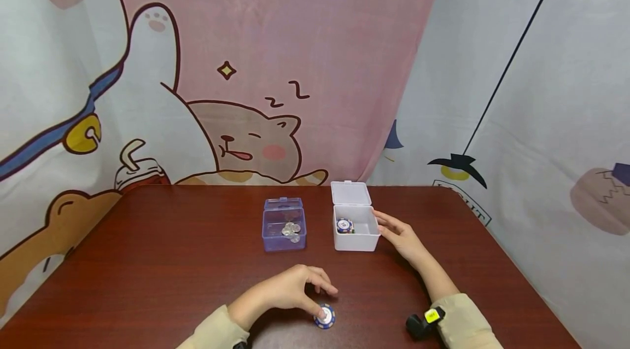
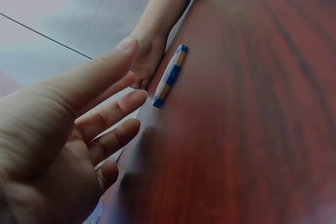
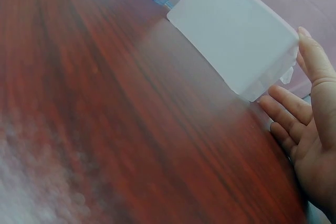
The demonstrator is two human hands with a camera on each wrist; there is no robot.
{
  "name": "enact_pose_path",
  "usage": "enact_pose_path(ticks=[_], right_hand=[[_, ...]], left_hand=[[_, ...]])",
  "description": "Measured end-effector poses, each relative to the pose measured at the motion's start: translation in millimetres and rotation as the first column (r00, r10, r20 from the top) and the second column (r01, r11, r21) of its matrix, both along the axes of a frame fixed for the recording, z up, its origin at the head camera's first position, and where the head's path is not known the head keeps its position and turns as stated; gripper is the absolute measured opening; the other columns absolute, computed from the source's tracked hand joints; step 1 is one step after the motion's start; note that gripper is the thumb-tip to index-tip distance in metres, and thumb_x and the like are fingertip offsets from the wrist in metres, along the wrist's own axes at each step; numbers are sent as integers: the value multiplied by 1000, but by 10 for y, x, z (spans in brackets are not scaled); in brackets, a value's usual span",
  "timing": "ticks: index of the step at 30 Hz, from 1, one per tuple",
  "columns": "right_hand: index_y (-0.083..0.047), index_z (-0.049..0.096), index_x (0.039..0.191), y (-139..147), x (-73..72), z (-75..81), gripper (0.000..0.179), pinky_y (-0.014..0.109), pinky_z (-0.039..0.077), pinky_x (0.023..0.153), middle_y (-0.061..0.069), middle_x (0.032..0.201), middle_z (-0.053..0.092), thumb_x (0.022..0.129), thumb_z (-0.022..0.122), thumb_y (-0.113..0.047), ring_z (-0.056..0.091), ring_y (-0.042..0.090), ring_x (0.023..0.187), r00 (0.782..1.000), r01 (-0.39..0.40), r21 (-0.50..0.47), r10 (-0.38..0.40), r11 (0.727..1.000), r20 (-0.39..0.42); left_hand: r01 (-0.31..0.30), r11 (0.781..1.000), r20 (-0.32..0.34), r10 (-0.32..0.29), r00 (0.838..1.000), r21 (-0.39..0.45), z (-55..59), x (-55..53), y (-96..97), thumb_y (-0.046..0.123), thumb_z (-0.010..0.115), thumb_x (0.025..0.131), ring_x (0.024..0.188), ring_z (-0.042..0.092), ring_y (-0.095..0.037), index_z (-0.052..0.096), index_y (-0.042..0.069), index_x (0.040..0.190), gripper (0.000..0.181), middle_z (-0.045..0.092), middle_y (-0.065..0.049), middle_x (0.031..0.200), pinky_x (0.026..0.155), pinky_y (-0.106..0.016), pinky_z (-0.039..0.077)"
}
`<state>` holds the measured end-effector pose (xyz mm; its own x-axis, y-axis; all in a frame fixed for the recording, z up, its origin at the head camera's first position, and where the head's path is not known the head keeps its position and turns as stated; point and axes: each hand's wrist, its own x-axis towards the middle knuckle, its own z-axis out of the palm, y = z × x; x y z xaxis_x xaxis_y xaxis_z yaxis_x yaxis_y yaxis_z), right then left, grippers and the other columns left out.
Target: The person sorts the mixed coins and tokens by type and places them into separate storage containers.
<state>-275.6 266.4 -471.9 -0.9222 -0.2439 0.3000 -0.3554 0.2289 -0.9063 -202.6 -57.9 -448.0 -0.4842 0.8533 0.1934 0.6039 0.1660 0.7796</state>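
Observation:
A blue-and-cream poker chip lies near the front of the table. My left hand is over it with fingers spread, and the thumb tip overlaps the chip in the head view. In the left wrist view, the same chip shows its striped edge, just beyond the fingertips, with nothing gripped. My right hand rests its fingertips along the right side of a white plastic box. That box has its lid up and poker chips in its left part. The right wrist view shows straight fingers beside it.
Left of the white box, a translucent blue box with its lid up holds several silver coins. Both stand on the dark red wooden table. Behind it hangs a cartoon-printed curtain.

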Motion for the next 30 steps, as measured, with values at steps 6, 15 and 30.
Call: enact_pose_path(ticks=[6,15,30], right_hand=[[3,45,140,-2,9,8,45,20,44,87,30,132,50,97,54,-4,47,42,120,1000,-13,-2,12,1000,-5],[1,48,138,14,-9,-11,44,20,44,87,27,131,52,96,57,-9,50,35,119,1000,22,20,-22,1000,10],[0,48,139,38,-28,-39,44,20,44,88,27,131,52,96,57,-8,49,40,119,1000,3,11,-3,1000,3]], left_hand=[[22,996,-70,-28,997,-81,-9,22,-31,19,85,71,97,52,1,72,10,113,45,62,11,105,87,-21,42],[51,981,-187,-86,979,-187,9,32,-40,23,87,69,105,43,1,72,17,114,48,57,16,107,92,-22,35],[-13,971,-316,-65,947,-239,34,80,-4,25,87,65,98,43,5,75,23,105,42,57,19,102,88,-18,32]])
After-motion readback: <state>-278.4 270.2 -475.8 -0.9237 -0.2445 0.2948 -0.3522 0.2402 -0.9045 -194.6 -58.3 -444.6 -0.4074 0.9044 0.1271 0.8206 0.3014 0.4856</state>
